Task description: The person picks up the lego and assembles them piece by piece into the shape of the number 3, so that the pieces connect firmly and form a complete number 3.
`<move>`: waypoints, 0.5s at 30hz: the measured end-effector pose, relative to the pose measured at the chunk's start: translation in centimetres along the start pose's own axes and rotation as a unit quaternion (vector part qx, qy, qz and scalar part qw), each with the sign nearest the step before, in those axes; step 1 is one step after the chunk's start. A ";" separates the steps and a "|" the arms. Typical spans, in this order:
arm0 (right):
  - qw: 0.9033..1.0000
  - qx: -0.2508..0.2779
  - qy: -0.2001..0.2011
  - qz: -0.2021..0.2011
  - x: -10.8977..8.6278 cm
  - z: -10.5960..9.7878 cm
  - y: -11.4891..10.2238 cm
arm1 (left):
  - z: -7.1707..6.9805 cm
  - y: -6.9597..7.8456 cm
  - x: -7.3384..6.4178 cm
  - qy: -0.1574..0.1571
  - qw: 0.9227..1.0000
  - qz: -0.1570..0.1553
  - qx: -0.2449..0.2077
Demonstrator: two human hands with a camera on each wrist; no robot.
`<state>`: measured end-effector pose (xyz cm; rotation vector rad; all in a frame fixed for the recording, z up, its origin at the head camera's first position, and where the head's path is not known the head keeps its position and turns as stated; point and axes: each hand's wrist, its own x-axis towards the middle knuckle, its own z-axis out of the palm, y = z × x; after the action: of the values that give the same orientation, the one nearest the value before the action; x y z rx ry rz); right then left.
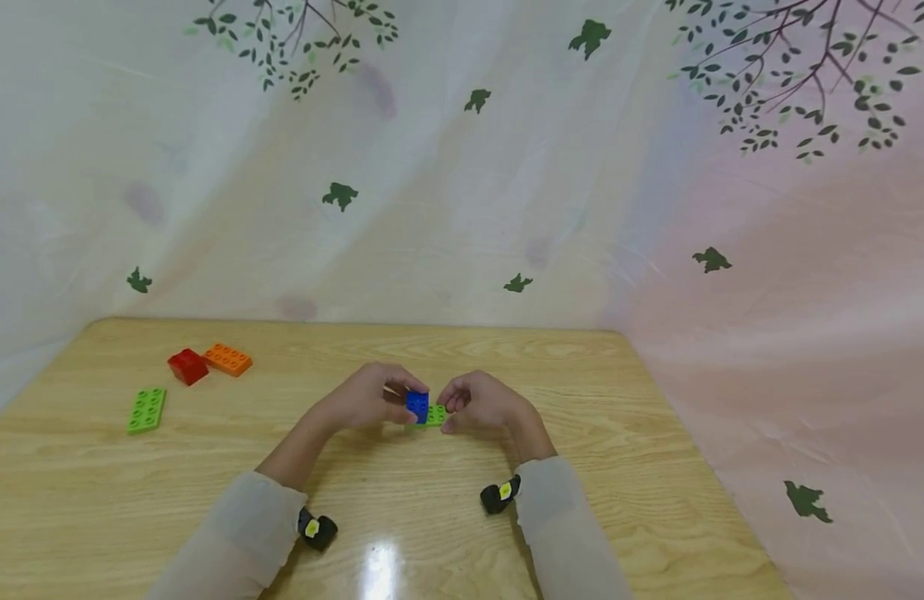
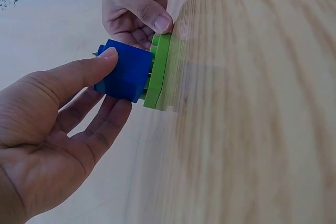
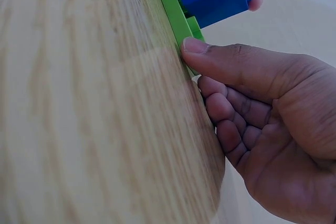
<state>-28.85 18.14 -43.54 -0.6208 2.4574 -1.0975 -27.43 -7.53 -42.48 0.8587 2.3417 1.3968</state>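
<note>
In the middle of the table, my left hand (image 1: 367,398) pinches a blue toy brick (image 2: 126,71) between thumb and fingers. The brick sits against the studs of a thin green plate brick (image 2: 159,72); some studs show in the narrow space between them, so it does not look flush. My right hand (image 1: 480,402) holds the plate's right end, its thumb on the near edge and its other fingers curled behind, as the right wrist view shows. The plate (image 3: 176,14) lies on the table top. Bare studs show on its right part in the head view.
At the table's (image 1: 402,500) left side lie a red brick (image 1: 187,367), an orange plate brick (image 1: 228,359) touching or close beside it, and another green plate brick (image 1: 147,411) nearer to me. Behind the table hangs a leaf-patterned cloth (image 1: 432,167).
</note>
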 end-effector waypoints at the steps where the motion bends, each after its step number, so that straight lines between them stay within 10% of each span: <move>1: 1.000 0.001 0.000 -0.001 0.0 0.0 0.0 | 0.0 0.0 0.0 0.000 1.000 -0.001 0.000; 15: 1.000 -0.006 0.001 -0.004 0.2 0.0 0.2 | -0.1 -0.1 -0.1 0.022 0.999 -0.029 0.022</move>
<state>-29.04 18.11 -43.72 -0.6337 2.4668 -1.0870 -27.43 -7.69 -42.54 0.7738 2.4185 1.3598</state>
